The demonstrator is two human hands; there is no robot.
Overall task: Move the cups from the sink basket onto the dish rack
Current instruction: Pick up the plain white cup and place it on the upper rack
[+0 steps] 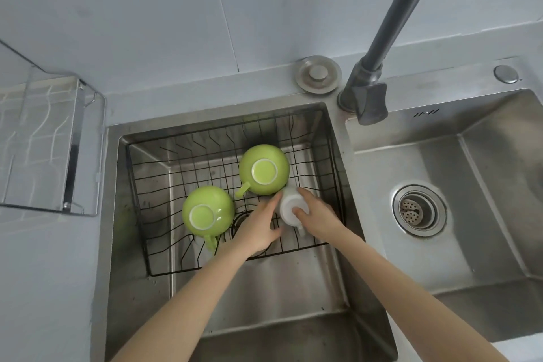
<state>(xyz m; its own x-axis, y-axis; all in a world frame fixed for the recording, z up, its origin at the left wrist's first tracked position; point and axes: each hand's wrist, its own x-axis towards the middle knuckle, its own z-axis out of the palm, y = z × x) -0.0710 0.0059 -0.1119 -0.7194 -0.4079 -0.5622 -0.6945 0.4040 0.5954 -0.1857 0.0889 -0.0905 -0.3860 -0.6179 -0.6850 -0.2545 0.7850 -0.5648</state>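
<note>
A black wire sink basket (164,161) sits in the left sink bowl. Two green cups stand upside down in it: one (264,169) toward the back, one (208,211) at the front left. A white cup (291,204) stands upside down at the basket's right side, beside the back green cup. My right hand (316,214) wraps it from the right. My left hand (260,226) touches its left side with the fingertips. The steel dish rack (73,138) stands on the counter at the far left and holds nothing that I can see.
A dark faucet (370,97) rises between the two bowls and leans over toward the upper right. The right sink bowl (440,156) has a drain strainer (418,210). A round metal plug (317,73) lies on the rim behind the basket.
</note>
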